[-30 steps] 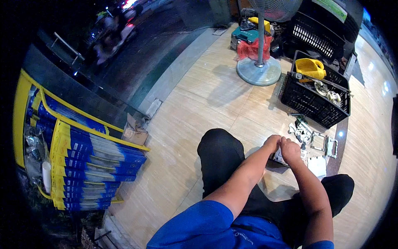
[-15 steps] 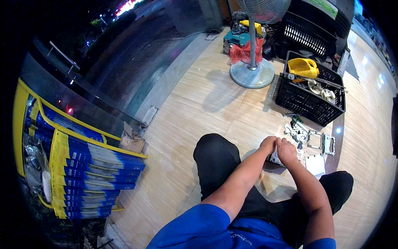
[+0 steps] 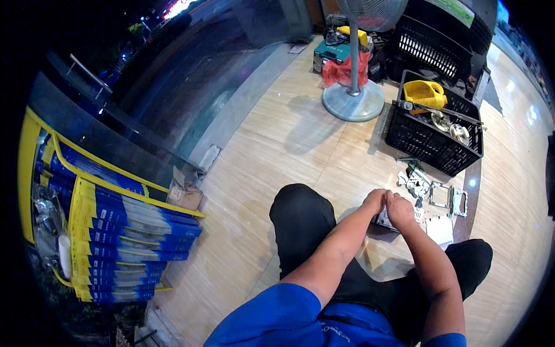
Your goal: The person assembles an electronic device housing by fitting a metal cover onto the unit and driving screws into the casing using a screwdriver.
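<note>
Hands (image 3: 400,209) partly hide a device (image 3: 384,220); I cannot tell if their fingers (image 3: 391,199) hold anything.

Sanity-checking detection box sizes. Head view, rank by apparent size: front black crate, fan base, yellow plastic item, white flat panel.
1. Front black crate
2. Fan base
3. Yellow plastic item, white flat panel: too alike to rank

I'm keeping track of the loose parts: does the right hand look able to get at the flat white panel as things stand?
Probably yes: the flat white panel lies close by the right hand, and nothing visible covers it. That hand would first have to move from beside the left hand.
</note>
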Demonstrator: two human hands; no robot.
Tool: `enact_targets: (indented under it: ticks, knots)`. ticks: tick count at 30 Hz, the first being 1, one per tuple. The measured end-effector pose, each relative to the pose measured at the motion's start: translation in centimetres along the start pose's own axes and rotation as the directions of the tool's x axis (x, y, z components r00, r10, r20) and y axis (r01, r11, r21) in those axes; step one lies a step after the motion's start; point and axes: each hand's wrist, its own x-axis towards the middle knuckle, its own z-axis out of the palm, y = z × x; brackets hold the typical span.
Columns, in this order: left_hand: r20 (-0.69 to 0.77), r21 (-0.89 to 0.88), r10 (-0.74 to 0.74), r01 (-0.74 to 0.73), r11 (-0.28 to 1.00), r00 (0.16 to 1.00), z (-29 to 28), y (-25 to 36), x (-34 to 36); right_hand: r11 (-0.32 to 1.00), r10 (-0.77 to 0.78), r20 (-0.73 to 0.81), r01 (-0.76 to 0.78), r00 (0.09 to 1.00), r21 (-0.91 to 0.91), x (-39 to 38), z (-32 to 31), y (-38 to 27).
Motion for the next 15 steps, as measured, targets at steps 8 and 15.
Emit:
enact_targets:
  ticks: [8,15]
  knots:
    - [-0.055,0.275,0.229,-0.206,0.939,0.972,1.0,-2.0,0.7,0.976,-0.215,-0.131,0.209,0.968,-0.058,0.0,0.3,0.2]
    - [-0.027,0.091,0.061,-0.059,0.994,0.998,-0.1,0.2,-0.8,0.997,0.059,0.009,-0.058,0.998,-0.048,0.0,-0.4,-0.4]
